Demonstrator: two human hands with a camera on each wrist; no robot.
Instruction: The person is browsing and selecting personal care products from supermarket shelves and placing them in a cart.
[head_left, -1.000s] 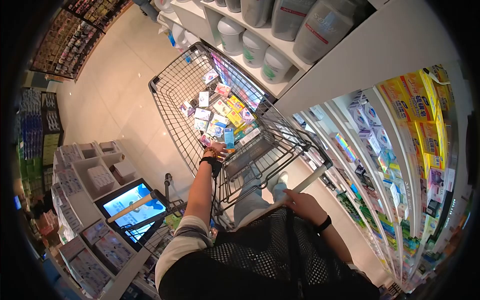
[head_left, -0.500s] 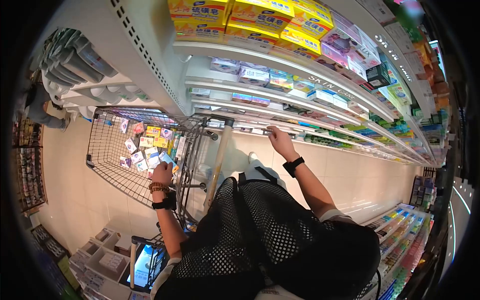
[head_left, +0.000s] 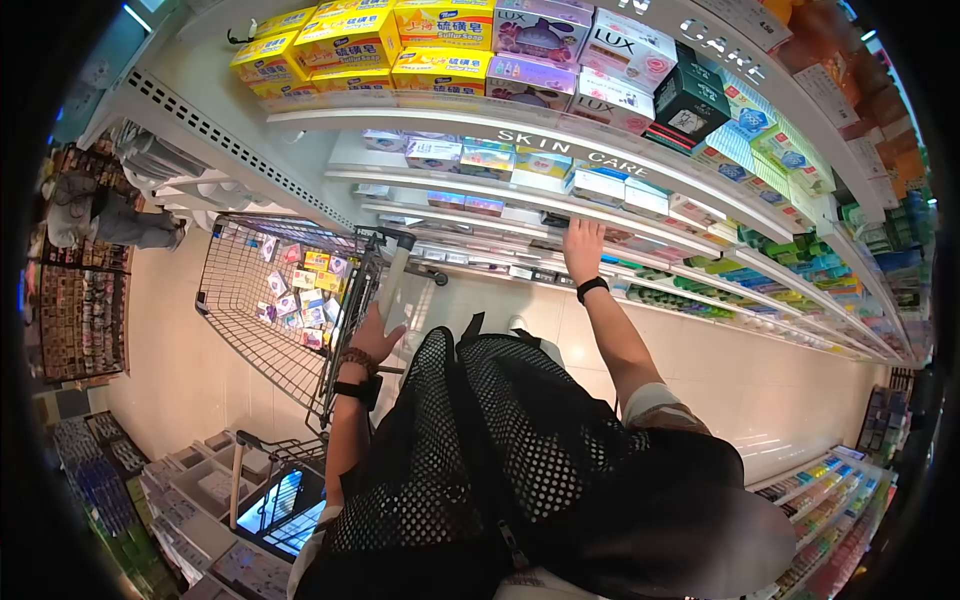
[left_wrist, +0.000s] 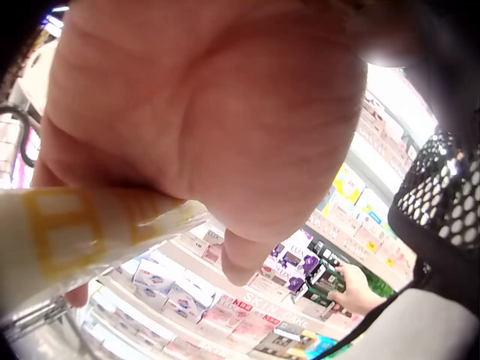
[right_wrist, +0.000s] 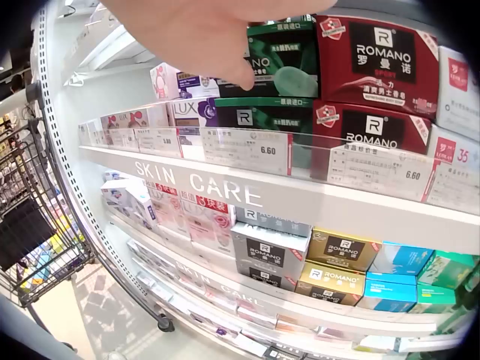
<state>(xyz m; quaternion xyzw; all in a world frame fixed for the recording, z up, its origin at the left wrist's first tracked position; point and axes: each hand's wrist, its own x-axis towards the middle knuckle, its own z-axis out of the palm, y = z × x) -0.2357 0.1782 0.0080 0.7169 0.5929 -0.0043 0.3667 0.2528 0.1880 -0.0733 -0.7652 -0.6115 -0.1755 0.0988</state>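
Note:
My left hand [head_left: 372, 337] is at the cart's handle [head_left: 396, 272]. In the left wrist view its palm [left_wrist: 202, 112] lies on the pale handle [left_wrist: 82, 229] with yellow print, a fingertip showing below it and the thumb pointing away. My right hand [head_left: 583, 252] reaches into a shelf of boxed soap. The right wrist view has this hand [right_wrist: 202, 34] over a dark green box [right_wrist: 281, 60], thumb against its front, other fingers mostly hidden. Another green box [right_wrist: 262, 116] lies beneath it; dark red ROMANO boxes [right_wrist: 375, 64] stand to the right, purple-white LUX boxes [right_wrist: 193, 112] to the left.
The wire cart [head_left: 255, 300] holds several small boxes [head_left: 310, 305]. Yellow sulfur soap boxes [head_left: 345, 40] fill the upper shelf. Clear price strips [right_wrist: 247, 150] edge the shelf. Another person [head_left: 110, 215] stands at far left; a lit screen [head_left: 283, 508] is at lower left.
My left hand has moved from over the boxes in the cart back to the handle. My right hand has left the handle and reached forward to the shelf. The view has turned towards the shelves.

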